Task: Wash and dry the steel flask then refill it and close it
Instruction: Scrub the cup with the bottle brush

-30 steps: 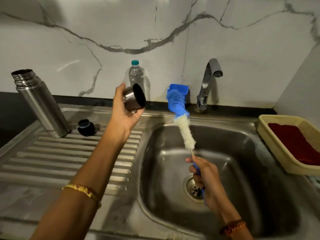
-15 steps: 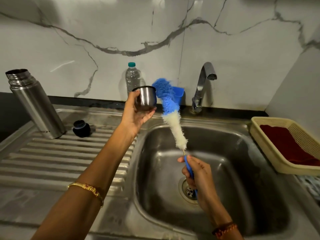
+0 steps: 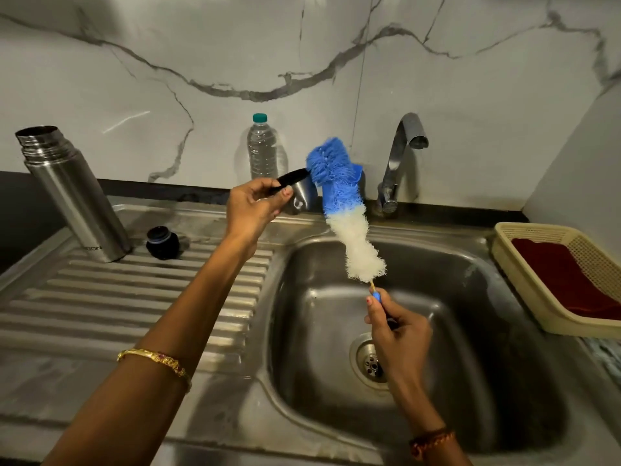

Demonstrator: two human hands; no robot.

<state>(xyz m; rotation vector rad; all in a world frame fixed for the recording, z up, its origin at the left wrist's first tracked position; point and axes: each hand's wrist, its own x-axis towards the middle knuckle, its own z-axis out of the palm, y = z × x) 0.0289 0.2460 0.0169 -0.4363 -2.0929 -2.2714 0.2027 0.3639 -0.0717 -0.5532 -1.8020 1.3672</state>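
Item: cup [image 3: 300, 193], steel, pinched at the rim by my left hand [image 3: 252, 210], mouth turned up and toward the brush [image 3: 339, 200] so the bristles can enter.
Item: brush, handle gripped in my right hand [image 3: 396, 326], blue tip at the cup's mouth, over the sink [image 3: 470, 270] to catch drips.
Item: flask [image 3: 72, 193], open, upright on the drainboard [image 3: 134, 297], stopper [image 3: 163, 242] beside it, awaiting washing, I judge.

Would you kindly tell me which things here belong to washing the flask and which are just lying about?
In the job: steel flask, open on the drainboard; black stopper beside it; steel cup lid in the left hand; bottle brush in the right hand; tap; sink; water bottle.

Lying about: basket holding a red cloth.
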